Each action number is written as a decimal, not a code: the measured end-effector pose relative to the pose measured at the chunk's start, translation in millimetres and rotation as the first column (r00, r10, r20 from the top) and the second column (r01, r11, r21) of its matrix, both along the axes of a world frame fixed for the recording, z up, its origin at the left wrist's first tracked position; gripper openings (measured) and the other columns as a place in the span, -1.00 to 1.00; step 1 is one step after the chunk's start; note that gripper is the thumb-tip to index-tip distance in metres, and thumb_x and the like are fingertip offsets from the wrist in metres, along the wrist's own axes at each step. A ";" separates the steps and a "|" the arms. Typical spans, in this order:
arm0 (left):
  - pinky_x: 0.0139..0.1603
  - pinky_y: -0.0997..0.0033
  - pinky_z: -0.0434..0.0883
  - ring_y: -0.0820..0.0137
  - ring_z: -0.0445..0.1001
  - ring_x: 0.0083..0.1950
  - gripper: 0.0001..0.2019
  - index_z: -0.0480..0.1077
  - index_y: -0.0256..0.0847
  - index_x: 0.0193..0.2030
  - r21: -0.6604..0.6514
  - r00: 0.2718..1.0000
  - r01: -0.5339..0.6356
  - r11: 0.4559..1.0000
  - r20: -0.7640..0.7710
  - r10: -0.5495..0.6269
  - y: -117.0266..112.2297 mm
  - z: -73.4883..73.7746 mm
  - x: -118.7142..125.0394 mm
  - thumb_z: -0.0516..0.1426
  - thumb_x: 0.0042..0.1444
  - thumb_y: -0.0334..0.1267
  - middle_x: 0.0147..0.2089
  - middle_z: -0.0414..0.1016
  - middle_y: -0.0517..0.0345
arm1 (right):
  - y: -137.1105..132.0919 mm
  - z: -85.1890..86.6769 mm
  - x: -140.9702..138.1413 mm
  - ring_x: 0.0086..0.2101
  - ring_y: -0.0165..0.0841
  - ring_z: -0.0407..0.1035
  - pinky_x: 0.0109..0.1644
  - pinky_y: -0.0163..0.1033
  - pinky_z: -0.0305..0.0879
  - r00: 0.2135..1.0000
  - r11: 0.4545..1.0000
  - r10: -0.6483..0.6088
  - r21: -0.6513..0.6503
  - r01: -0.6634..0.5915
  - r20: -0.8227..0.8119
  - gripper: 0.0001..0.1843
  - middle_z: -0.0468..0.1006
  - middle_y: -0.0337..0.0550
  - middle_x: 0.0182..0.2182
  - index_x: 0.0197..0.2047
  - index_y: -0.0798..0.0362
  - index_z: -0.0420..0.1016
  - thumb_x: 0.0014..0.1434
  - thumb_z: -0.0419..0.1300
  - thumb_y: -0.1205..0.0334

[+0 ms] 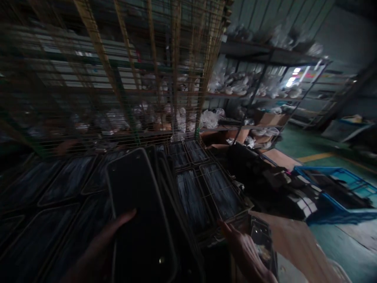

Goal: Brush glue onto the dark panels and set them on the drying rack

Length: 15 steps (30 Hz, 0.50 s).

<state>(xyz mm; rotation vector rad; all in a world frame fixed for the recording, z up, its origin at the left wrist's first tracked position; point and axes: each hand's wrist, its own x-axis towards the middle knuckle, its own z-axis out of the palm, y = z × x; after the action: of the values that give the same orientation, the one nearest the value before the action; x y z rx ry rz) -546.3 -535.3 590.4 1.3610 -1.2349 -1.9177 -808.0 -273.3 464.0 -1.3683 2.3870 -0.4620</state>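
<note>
My left hand (108, 236) grips a dark, flat panel (138, 196) with rounded corners, a pale rim and small holes near its ends. The thumb lies across the panel's face, and the other fingers are hidden behind it. More dark panels (171, 188) stand tilted close against its right side. My right hand (244, 251) is lower right, blurred, with its forefinger stretched toward the near edge of a stack of dark, rimmed panels (218, 192). I see nothing held in it; some of its fingers are hidden.
Similar panels (64, 181) lie in rows at left. A wire mesh cage wall (176, 70) rises behind. Shelves (259, 94) hold plastic-wrapped bundles. At right are a heap of dark parts (259, 177), a blue crate (326, 200) and a cardboard flap (297, 239).
</note>
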 end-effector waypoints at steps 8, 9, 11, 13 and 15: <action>0.05 0.13 0.48 0.11 0.60 -0.07 -0.48 0.45 -0.30 0.02 0.108 0.802 0.596 0.796 -0.142 -0.581 -26.4 -22.6 -141.8 0.33 -0.08 -0.11 -0.17 0.65 0.00 | 18.1 -3.2 5.0 -0.18 -0.28 0.51 -0.26 -0.35 0.24 0.995 0.993 -0.082 -0.079 0.086 0.056 -0.24 0.53 -0.13 -0.01 0.40 -0.27 -0.02 0.18 -0.12 0.46; 0.05 0.13 0.47 0.09 0.59 -0.06 -0.46 0.45 -0.31 0.02 0.066 0.767 0.637 0.768 -0.155 -0.622 -25.6 -24.1 -158.1 0.35 -0.11 -0.12 -0.15 0.65 -0.03 | 20.2 -6.3 4.0 -0.23 -0.30 0.52 -0.29 -0.37 0.22 0.995 0.993 -0.086 -0.083 0.089 0.040 -0.23 0.55 -0.16 -0.06 0.40 -0.28 -0.03 0.18 -0.12 0.47; 0.06 0.13 0.47 0.08 0.57 -0.02 -0.43 0.46 -0.31 0.02 -0.013 0.698 0.704 0.710 -0.169 -0.696 -22.6 -27.8 -188.8 0.38 -0.16 -0.13 -0.07 0.63 -0.06 | 28.8 -15.3 1.4 -0.34 -0.35 0.52 -0.38 -0.39 0.18 0.994 0.991 -0.104 -0.091 0.102 -0.016 -0.20 0.57 -0.22 -0.20 0.39 -0.30 -0.02 0.15 -0.10 0.49; 0.08 0.13 0.47 0.08 0.55 0.02 -0.41 0.45 -0.29 0.04 -0.066 0.633 0.755 0.652 -0.181 -0.752 -18.4 -33.7 -216.5 0.39 -0.18 -0.13 0.01 0.59 -0.06 | 45.4 -28.3 -2.1 -0.41 -0.37 0.51 -0.45 -0.38 0.14 0.988 0.985 -0.130 -0.122 0.118 -0.087 -0.18 0.57 -0.27 -0.30 0.38 -0.29 0.03 0.11 -0.07 0.50; 0.07 0.12 0.47 0.08 0.55 0.02 -0.37 0.43 -0.28 0.06 -0.076 0.593 0.786 0.613 -0.184 -0.784 -13.1 -41.9 -240.4 0.40 -0.20 -0.14 0.03 0.58 -0.07 | 71.1 -44.4 -6.1 -0.44 -0.35 0.50 -0.48 -0.37 0.15 0.976 0.973 -0.168 -0.184 0.142 -0.137 -0.19 0.56 -0.29 -0.34 0.36 -0.27 0.08 0.08 -0.04 0.48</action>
<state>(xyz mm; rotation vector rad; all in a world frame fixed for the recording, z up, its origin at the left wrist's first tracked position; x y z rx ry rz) -786.6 -548.4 548.5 0.5761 -1.9274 -2.5474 -814.1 -202.2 419.5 -1.3358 2.6452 -0.6422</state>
